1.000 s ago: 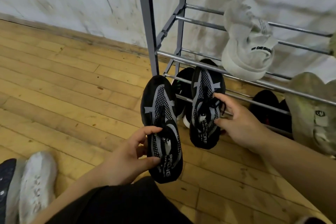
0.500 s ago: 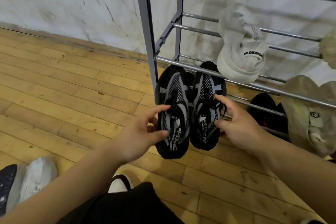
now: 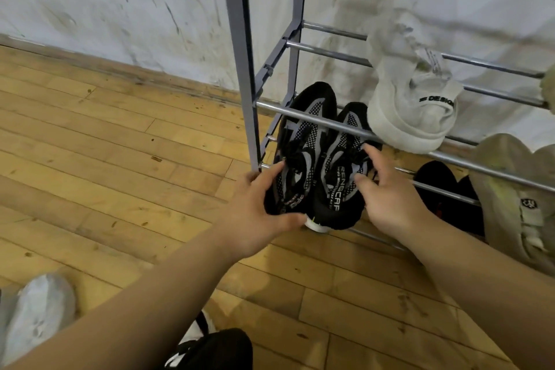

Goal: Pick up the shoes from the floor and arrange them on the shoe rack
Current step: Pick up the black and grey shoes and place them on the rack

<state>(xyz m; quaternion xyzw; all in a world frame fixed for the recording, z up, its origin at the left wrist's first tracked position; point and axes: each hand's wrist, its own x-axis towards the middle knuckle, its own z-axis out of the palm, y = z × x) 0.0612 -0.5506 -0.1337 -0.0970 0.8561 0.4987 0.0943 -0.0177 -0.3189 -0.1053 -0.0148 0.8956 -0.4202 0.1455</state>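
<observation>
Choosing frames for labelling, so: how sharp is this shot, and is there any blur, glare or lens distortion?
Head view: the black mesh shoes, the left hand and the right hand are fairly sharp; the white sneaker and the pale shoe at bottom left are smeared; the rack post leans, a wide-angle effect; the chrome bar shows only soft sheen.

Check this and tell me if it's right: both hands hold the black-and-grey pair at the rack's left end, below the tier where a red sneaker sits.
Not quite: the sneaker is white, not red. The head view shows it on the tier above, just right of the black-and-grey pair. The rest stands: the left hand and right hand hold that pair at the left end of the rack.
</observation>
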